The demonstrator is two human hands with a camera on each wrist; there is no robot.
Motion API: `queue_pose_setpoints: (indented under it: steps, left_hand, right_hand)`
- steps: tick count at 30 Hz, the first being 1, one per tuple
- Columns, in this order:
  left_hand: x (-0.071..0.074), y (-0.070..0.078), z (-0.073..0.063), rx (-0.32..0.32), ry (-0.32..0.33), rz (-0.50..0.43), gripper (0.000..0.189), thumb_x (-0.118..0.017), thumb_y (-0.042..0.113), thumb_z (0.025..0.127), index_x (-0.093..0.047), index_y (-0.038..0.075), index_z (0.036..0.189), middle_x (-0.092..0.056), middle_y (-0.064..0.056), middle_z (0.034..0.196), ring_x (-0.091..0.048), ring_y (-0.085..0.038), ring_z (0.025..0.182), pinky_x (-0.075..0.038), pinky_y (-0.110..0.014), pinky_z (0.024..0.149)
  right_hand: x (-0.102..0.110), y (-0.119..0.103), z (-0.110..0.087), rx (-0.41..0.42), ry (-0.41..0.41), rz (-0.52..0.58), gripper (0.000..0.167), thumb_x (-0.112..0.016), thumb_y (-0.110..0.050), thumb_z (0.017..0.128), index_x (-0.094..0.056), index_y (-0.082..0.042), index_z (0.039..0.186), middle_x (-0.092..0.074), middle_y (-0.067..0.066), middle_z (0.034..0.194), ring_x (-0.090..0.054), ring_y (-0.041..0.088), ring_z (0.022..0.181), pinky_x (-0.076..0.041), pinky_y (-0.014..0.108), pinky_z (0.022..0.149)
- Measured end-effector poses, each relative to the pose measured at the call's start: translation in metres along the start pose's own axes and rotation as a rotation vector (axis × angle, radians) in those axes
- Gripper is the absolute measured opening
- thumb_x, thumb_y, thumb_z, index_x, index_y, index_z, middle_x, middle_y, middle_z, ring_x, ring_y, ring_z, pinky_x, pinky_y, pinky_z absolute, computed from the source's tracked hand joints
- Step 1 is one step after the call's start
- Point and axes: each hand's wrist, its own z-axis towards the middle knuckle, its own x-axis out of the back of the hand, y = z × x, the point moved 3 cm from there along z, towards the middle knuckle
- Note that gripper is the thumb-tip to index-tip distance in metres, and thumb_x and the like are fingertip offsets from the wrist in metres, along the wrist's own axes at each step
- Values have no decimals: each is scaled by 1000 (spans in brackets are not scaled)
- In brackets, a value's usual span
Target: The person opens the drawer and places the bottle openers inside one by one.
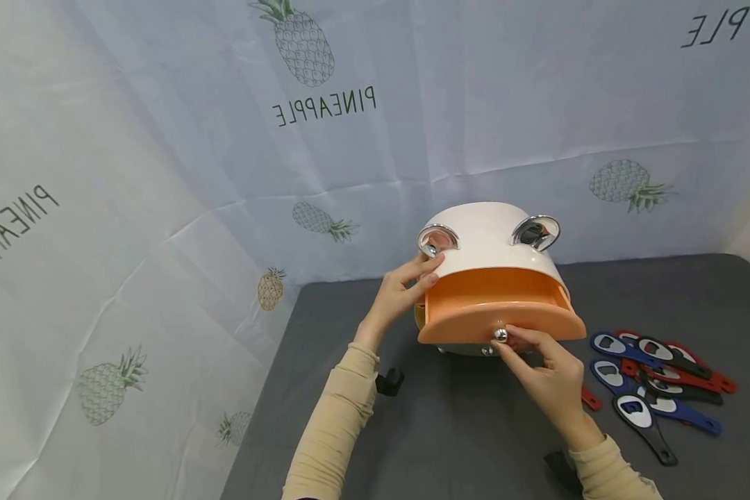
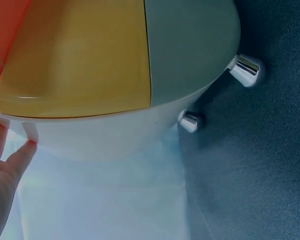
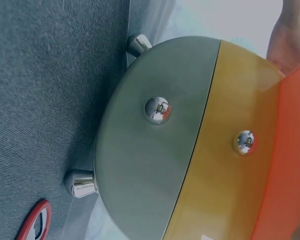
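Note:
A round white cabinet [image 1: 484, 232] with two chrome ring ears stands on the dark table. Its top orange drawer [image 1: 506, 321] is pulled out, and its visible inside holds nothing. My right hand [image 1: 553, 378] pinches the chrome knob [image 1: 500, 335] on that drawer's front. With extended fingers, my left hand [image 1: 400, 298] touches the cabinet's left side, just below the left ring ear [image 1: 437, 239]. In the right wrist view, a yellow drawer [image 3: 225, 165] and a green drawer [image 3: 150, 150] sit closed beneath the orange one, each with a chrome knob.
Right of the cabinet lies a pile of red, blue and black bottle openers [image 1: 656, 382], some overlapping. One red opener [image 1: 590, 398] lies apart, near my right hand. Short chrome feet [image 2: 246, 70] hold the cabinet up. A pineapple-printed curtain [image 1: 506, 104] hangs behind the table.

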Motion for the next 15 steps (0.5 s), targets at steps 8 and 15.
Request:
queue_pose_setpoints:
  steps: [8,15]
  left_hand:
    - [2,-1,-1,-18,17,2,46,-54,53,88,-52,37,131,-36,3,149,-32,-11,140,-32,-43,112]
    - [1,-2,0,-36,20,-6,45,-56,50,89,-53,35,131,-37,3,148,-32,-10,139,-32,-41,112]
  right_hand:
    - [1,-16,2,33,6,15,40,-76,-24,77,-68,15,83,-66,13,67,-61,-5,71,-44,2,61]
    - [2,-18,-4,59,29,7,38,-78,-22,75,-69,14,82,-68,10,69,-63,-5,72,-47,4,68]
